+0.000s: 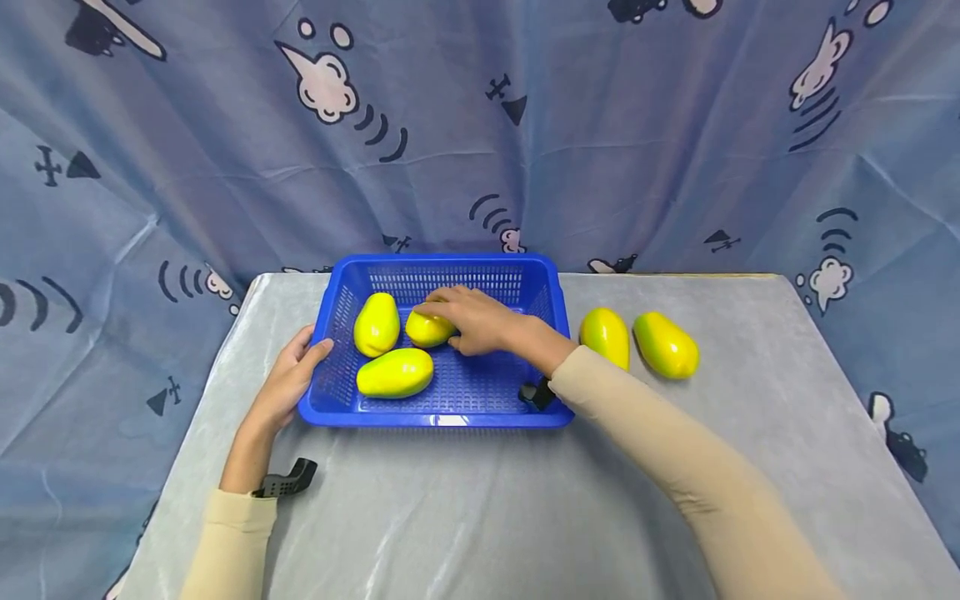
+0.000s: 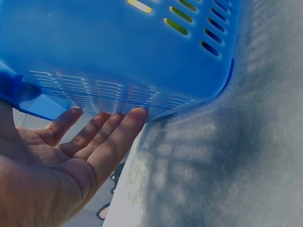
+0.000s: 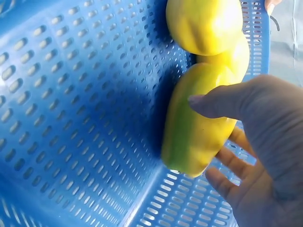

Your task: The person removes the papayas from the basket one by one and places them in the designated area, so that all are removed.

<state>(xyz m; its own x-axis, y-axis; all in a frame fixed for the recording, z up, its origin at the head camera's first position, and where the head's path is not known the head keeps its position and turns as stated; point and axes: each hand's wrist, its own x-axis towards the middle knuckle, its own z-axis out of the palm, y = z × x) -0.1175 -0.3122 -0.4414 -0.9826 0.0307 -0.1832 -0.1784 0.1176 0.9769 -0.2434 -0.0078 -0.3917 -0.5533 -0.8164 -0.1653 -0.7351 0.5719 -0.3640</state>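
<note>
A blue plastic basket with slotted walls stands on the table. My left hand holds its left side, thumb over the rim and fingers against the outer wall, as the left wrist view shows. Inside, my right hand grips a yellow-green papaya near the back wall. The right wrist view has the thumb across this papaya and the other fingers around its far side. Beside it in the basket lie an upright-pointing papaya at the left and a sideways one in front.
To the right of the basket, two more papayas lie on the table, one near the basket wall and one farther right. A grey cloth covers the table. Behind it hangs a blue patterned curtain.
</note>
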